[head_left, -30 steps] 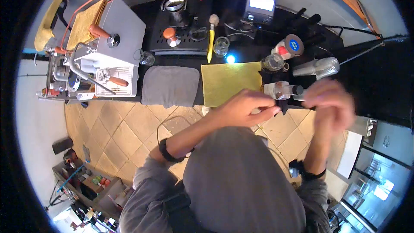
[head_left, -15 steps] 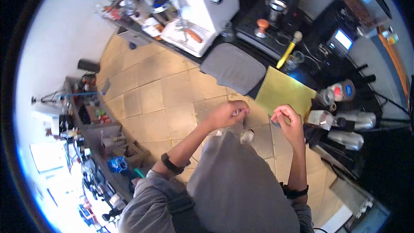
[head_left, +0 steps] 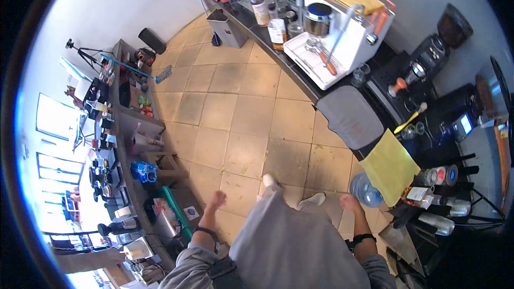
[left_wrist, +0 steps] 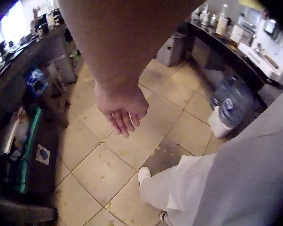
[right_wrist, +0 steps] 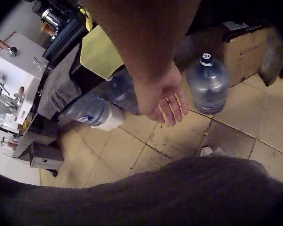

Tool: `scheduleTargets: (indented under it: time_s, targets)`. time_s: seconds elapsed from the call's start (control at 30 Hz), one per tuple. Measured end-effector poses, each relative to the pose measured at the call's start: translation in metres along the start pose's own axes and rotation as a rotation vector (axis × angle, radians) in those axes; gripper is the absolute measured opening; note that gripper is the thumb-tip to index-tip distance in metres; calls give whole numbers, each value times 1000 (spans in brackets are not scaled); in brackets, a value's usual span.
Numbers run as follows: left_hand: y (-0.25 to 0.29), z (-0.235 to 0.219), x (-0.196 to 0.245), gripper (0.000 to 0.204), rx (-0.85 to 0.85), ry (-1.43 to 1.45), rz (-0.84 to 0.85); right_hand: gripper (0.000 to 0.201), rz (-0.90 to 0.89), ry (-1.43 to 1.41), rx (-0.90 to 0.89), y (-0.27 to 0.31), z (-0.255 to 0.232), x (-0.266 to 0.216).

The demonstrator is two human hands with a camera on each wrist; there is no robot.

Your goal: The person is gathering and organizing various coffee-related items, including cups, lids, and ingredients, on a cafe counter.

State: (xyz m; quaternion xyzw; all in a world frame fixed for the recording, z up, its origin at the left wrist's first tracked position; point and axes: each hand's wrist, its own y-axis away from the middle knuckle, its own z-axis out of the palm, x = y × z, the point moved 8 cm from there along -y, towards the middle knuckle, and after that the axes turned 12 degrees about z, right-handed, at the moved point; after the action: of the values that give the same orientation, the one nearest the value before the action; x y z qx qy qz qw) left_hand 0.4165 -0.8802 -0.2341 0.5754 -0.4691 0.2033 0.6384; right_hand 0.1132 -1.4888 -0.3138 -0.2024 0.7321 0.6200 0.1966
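My left hand hangs over the tiled floor with nothing in it; in the left wrist view the same hand has its fingers loosely bent. Low on the other side, my right hand is beside a large clear water bottle, and I cannot see it touching it. The right wrist view shows this hand empty, its fingers relaxed, left of a capped water bottle.
A counter along the right carries a white espresso machine, a grey cloth, a yellow cloth and jars. Shelving lines the left, with a green-edged bin near my left arm. A grey bin stands farther ahead.
The head view has swung left, away from the counter, bringing more floor and the left shelving into view. Both hands have moved apart and lowered to my sides.
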Motion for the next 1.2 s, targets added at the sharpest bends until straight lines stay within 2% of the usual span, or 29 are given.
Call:
scheduleTargets:
  time_s: [0.03,0.07,0.1,0.17,0.2,0.27,0.3,0.33,0.4,0.47,0.5,0.57,0.67,0.73,0.8,0.87,0.9,1.0,1.07,1.13,1.2]
  targets:
    - [10,-21,-36,13,118,319,-186,11,100,159,74,14,-1,-8]
    - [16,-32,-41,14,66,137,-137,14,200,314,151,20,-3,-14]
    - [24,-42,-41,14,13,-49,-88,14,204,324,166,22,2,-18]
    - [16,-58,-51,15,26,-75,-113,18,334,42,85,15,14,-19]
    - [13,-68,-55,16,48,-120,-153,18,340,45,99,3,18,-24]
    - [7,-79,-48,19,28,-87,-126,16,154,-203,86,-24,31,-32]
    - [-1,-87,-46,19,45,-41,-59,16,240,-286,-45,-45,45,-40]
    - [-17,-95,-37,20,65,2,22,15,311,-374,-175,-69,51,-69]
    - [-45,-108,-26,21,32,-14,4,14,206,-771,-309,-84,76,-148]
    - [-77,-115,-12,21,-3,-36,-16,15,123,-326,-131,-89,81,-223]
    - [-95,-116,2,22,-19,-106,31,15,123,-334,-122,-89,90,-256]
    - [-129,-115,28,24,-44,-175,77,16,-107,123,83,-80,100,-337]
    - [-187,-109,80,25,-112,-112,176,20,-57,228,125,-78,118,-414]
    - [-228,-101,124,25,-203,-187,279,21,-74,182,100,-90,124,-448]
    - [-266,-99,173,23,-219,-228,312,22,-94,133,71,-113,126,-479]
    - [-306,-100,217,22,-234,-280,347,21,-229,88,7,-145,130,-514]
    - [-330,-102,241,22,-249,-276,399,21,-240,71,2,-164,129,-537]
    - [-381,-116,308,21,-263,-292,457,21,-342,185,67,-198,122,-624]
    - [-412,-124,348,20,-262,-295,476,23,-424,361,151,-204,115,-696]
    - [-453,-132,386,20,-265,-356,457,23,-440,325,161,-207,103,-768]
    - [-479,-131,427,20,-251,-346,421,24,-426,295,152,-218,102,-804]
